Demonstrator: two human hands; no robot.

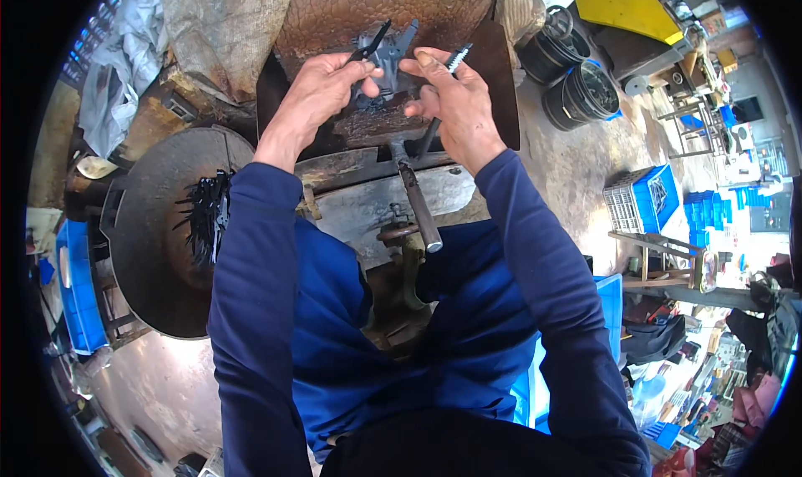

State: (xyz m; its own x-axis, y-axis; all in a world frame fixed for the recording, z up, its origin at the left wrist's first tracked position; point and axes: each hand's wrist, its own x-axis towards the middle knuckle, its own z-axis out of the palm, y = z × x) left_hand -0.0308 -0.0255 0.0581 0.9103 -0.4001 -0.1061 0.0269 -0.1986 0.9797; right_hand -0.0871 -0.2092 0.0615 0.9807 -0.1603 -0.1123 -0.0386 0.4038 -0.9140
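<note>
My left hand [322, 93] pinches a thin dark metal piece [372, 43] between thumb and fingers, just left of a dark clamped workpiece [393, 59] on a rusty stand. A small tool with a pale toothed tip [457, 57] sticks up from my right hand [455, 105], which rests against the workpiece's right side. Below the hands a metal lever handle [418, 210] slants down toward me. Both arms wear blue sleeves.
A round rusty pan [159, 226] holding several dark metal pieces [205, 218] sits at my left. Black buckets [581, 93] stand at the upper right, blue crates [643, 197] at the right, a blue crate [79, 285] at far left, and a yellow sheet [626, 9] lies beyond.
</note>
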